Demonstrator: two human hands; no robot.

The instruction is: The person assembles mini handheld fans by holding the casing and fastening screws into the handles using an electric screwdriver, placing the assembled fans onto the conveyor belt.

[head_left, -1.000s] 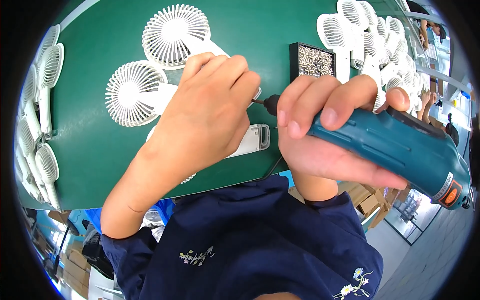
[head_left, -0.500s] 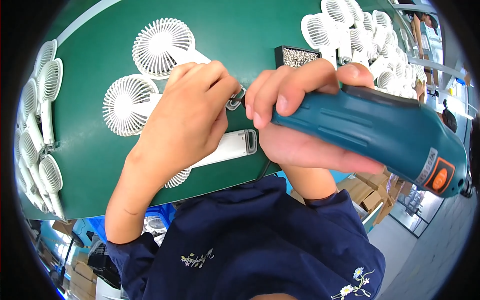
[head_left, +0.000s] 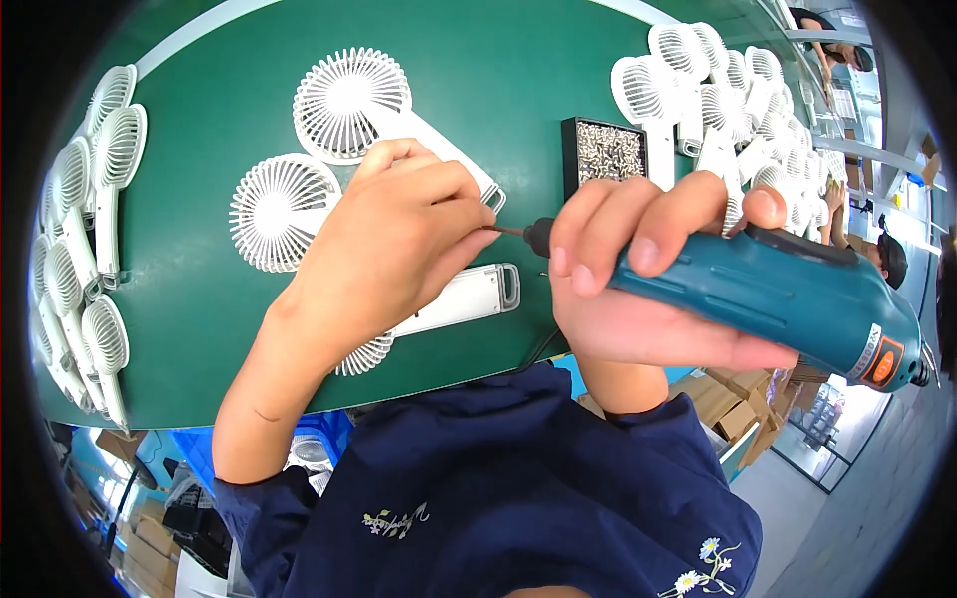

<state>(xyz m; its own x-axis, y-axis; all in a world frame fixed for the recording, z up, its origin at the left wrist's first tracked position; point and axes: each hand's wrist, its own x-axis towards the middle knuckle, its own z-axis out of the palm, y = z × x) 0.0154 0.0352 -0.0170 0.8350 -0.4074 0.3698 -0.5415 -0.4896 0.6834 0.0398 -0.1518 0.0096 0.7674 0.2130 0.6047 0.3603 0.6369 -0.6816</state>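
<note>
My right hand [head_left: 658,269] is wrapped round a teal electric screwdriver [head_left: 758,289], held sideways with its thin bit [head_left: 510,231] pointing left. At the bit's tip, my left hand [head_left: 384,239] has its thumb and fingers pinched together; whatever is between them is hidden. Under and beside the left hand lie white handheld fans on the green table. An upper fan [head_left: 349,105] stretches its handle toward my fingertips. Another fan [head_left: 282,212] is partly covered by the hand. Closer to me, a third fan's handle [head_left: 464,302] shows, its head mostly hidden by my wrist.
A black box of small screws [head_left: 608,151] stands beyond my right hand. White fans are heaped at the right [head_left: 728,100] and lined up along the left side [head_left: 105,179]. Below the table edge sits a blue crate [head_left: 324,429]. Other people are at the far right.
My right hand has drawn the screwdriver to the right, so its bit now shows. My left fingers have shifted slightly right and down, uncovering the upper fan's handle end. The view has shifted slightly.
</note>
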